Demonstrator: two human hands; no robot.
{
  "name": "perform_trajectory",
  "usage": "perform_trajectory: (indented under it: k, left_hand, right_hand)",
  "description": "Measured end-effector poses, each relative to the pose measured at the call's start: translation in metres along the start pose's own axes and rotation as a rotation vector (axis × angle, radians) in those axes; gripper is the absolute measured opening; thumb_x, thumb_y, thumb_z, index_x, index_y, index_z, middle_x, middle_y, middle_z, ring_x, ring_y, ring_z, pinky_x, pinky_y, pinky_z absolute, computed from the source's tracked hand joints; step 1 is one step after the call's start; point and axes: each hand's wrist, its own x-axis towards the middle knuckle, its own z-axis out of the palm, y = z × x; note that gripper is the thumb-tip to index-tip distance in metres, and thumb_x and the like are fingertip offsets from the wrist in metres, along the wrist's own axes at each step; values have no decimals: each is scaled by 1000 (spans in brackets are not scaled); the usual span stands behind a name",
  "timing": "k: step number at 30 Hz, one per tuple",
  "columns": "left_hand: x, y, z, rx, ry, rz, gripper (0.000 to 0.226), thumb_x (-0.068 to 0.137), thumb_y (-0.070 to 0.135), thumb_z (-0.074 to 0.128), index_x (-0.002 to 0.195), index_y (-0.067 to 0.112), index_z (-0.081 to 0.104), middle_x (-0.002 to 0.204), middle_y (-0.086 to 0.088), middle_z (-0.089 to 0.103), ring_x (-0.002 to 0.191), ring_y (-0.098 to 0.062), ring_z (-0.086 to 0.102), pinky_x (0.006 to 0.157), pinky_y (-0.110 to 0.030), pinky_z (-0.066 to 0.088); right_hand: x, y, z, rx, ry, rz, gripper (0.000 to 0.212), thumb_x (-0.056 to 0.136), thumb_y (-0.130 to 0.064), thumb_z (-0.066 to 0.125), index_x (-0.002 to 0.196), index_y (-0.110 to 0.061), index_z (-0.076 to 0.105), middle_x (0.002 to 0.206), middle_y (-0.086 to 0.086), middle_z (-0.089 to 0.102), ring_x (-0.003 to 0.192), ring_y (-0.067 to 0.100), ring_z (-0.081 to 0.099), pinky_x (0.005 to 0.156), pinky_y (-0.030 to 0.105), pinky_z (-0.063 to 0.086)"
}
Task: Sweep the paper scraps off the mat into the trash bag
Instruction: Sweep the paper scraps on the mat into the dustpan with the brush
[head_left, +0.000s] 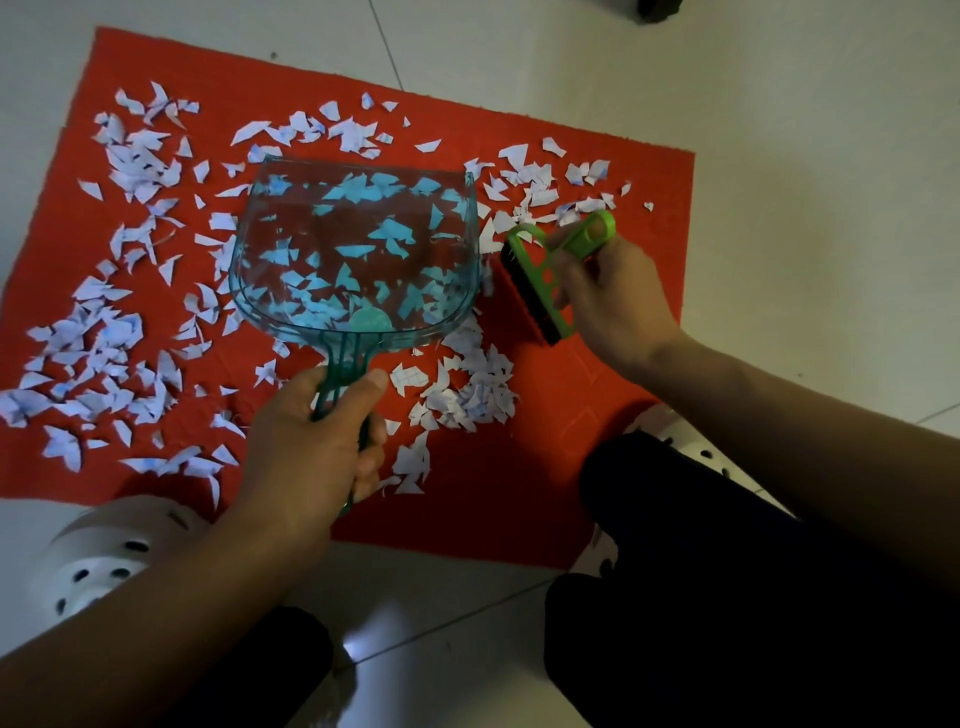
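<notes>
A red mat (545, 493) lies on the pale tiled floor, strewn with several white paper scraps (98, 358). My left hand (311, 457) grips the handle of a clear teal dustpan (358, 249), held over the mat's middle; scraps show through its pan. My right hand (613, 306) holds a green hand brush (545, 270) with dark bristles, just right of the dustpan, bristles toward the mat. No trash bag is in view.
White perforated clogs sit at the mat's near edge, one at the left (98, 551), one partly hidden at the right (696, 452). My dark trouser legs (727, 597) fill the lower right. A dark object (660, 8) shows at the top edge.
</notes>
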Motion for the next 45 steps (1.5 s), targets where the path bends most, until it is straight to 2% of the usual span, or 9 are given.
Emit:
perform_trajectory:
  k: [4, 7, 10, 16, 20, 28, 33, 37, 45]
  left_hand:
    - [0, 0, 0, -9, 2, 1, 17, 95, 29, 61, 106, 17, 62, 56, 4, 53, 44, -12, 37, 38, -22, 31]
    - [0, 0, -1, -3, 1, 1, 17, 95, 30, 61, 106, 17, 62, 57, 3, 53, 44, -12, 37, 38, -23, 31]
    - [0, -1, -1, 0, -4, 1, 17, 94, 30, 62, 105, 17, 62, 57, 3, 53, 43, -12, 38, 37, -23, 31]
    - [-1, 0, 0, -13, -1, -10, 16, 95, 29, 62, 103, 15, 62, 56, 2, 53, 41, -11, 37, 36, -22, 30]
    - [-1, 1, -1, -4, -1, 1, 17, 94, 29, 62, 103, 15, 62, 57, 2, 53, 41, -11, 37, 36, -22, 31]
    - [1, 9, 5, 3, -5, 6, 15, 95, 28, 62, 100, 14, 62, 57, 1, 53, 42, -12, 36, 36, -21, 31]
    - [12, 17, 12, 19, -21, 16, 13, 95, 28, 62, 93, 15, 60, 58, 0, 53, 42, -12, 36, 37, -21, 31]
    - [19, 23, 17, 23, -30, 25, 13, 95, 29, 62, 87, 18, 59, 59, 0, 53, 42, -12, 36, 36, -22, 30]
    - [28, 27, 23, 47, -38, 14, 11, 95, 28, 61, 92, 18, 60, 57, 1, 53, 39, -9, 37, 35, -21, 31]
  right_hand:
    - [2, 8, -12, 6, 144, 25, 22, 100, -21, 41, 109, -12, 59, 87, 3, 64, 79, 21, 63, 71, 42, 54]
    - [2, 21, -16, -61, 208, 116, 22, 101, -24, 42, 108, -12, 59, 95, 4, 63, 80, 18, 59, 69, 33, 52]
    - [0, 24, -9, -124, 172, 124, 23, 101, -23, 44, 112, -11, 59, 103, 6, 62, 86, 17, 56, 73, 33, 48]
    - [-3, -1, 3, 11, -10, 36, 20, 100, -21, 45, 110, -14, 61, 86, 3, 65, 77, 21, 65, 72, 42, 56]
    - [-7, 8, -7, 61, 74, 83, 20, 98, -19, 44, 104, -14, 62, 84, 7, 67, 75, 27, 65, 69, 47, 56]
    - [-1, 25, -23, 81, 306, 215, 26, 87, -29, 39, 100, -27, 61, 88, 8, 67, 80, 31, 64, 74, 54, 53]
    - [19, 32, -37, 54, 431, 270, 31, 87, -32, 37, 102, -19, 61, 91, 3, 65, 81, 29, 65, 73, 53, 53]
    - [33, 38, -46, 26, 497, 300, 31, 94, -30, 41, 110, -11, 61, 95, -2, 60, 88, 22, 61, 81, 48, 52]
    - [66, 50, -58, -79, 507, 439, 27, 97, -22, 42, 116, -13, 59, 112, 6, 63, 102, 25, 60, 89, 43, 50]
